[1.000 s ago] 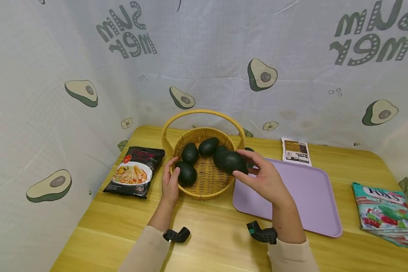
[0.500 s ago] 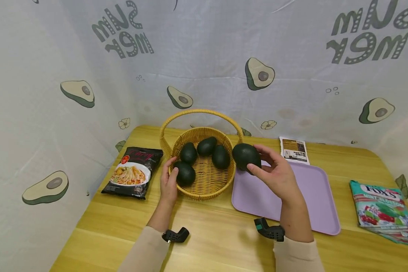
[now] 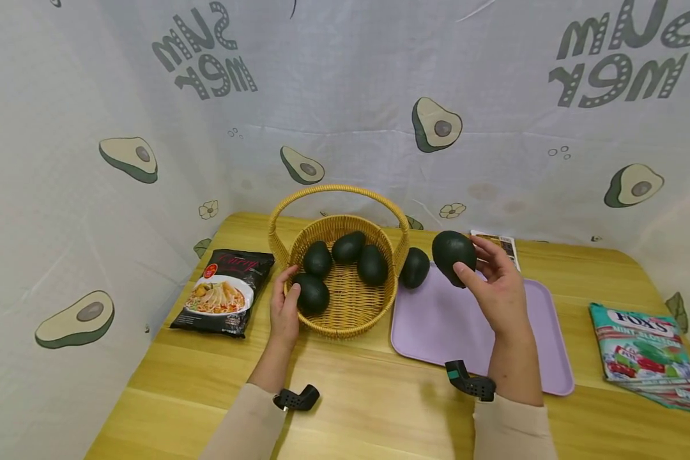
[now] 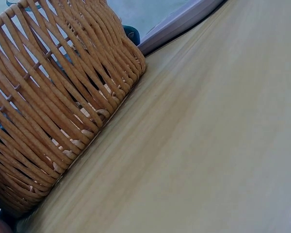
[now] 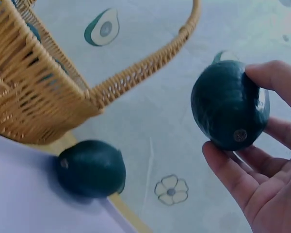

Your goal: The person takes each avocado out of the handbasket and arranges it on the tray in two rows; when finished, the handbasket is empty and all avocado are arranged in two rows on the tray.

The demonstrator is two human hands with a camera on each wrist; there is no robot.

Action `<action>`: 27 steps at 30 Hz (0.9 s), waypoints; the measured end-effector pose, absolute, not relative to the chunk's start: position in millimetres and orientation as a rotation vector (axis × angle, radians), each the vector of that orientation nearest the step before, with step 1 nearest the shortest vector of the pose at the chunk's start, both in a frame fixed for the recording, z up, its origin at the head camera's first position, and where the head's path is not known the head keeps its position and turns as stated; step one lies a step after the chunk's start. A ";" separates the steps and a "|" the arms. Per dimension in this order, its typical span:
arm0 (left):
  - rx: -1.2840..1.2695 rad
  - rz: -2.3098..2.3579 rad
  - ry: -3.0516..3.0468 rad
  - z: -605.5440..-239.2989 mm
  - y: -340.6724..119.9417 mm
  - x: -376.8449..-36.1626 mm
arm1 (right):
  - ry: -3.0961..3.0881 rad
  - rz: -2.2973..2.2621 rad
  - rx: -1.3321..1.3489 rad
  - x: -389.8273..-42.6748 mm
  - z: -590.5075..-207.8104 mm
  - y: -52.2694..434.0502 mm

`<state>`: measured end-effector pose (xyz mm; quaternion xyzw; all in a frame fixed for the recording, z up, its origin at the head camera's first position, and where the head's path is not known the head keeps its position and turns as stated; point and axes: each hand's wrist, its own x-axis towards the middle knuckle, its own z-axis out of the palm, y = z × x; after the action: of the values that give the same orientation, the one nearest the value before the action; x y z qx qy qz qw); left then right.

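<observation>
My right hand (image 3: 497, 287) pinches a dark green avocado (image 3: 453, 255) between thumb and fingers, held up above the lilac tray (image 3: 437, 332). The right wrist view shows the same avocado (image 5: 230, 104) with its stem spot facing the camera. A second avocado (image 3: 415, 268) lies at the tray's back left corner, beside the basket. With my left hand (image 3: 285, 310) I grip the left rim of the yellow wicker basket (image 3: 345, 332), thumb over the edge. Inside it lie several avocados, the nearest avocado (image 3: 312, 294) right by my thumb. The basket's woven side (image 4: 63, 97) fills the left wrist view's corner.
A black noodle packet (image 3: 224, 292) lies left of the basket. Behind the tray is a small white packet (image 3: 503, 244), partly hidden by my right hand. A teal candy bag (image 3: 646, 358) lies at the far right. The basket's tall handle (image 3: 339, 188) arches upward near the curtain.
My right hand has lifted an avocado out from over the basket and carried it right, over the tray. The avocado on the tray has come into view. My left hand stays on the rim.
</observation>
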<state>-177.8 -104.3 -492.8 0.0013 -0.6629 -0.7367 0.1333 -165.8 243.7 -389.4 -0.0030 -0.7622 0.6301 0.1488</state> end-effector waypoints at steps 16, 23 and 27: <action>0.022 -2.146 -1.920 -491.3 -104.5 -178.7 | -2.289 1.549 -0.763 -180.5 -423.0 274.1; 0.041 -2.135 -1.934 -491.2 -104.3 -177.2 | -2.369 1.423 -0.800 -182.2 -438.0 275.6; 0.042 -2.128 -1.931 -492.4 -103.8 -177.6 | -2.389 1.358 -0.786 -181.7 -442.8 274.1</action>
<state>-177.6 -103.8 -492.4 0.0145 -0.6660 -0.7338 0.1334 -181.7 274.1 -442.8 -0.2721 -0.8275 0.4704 0.1411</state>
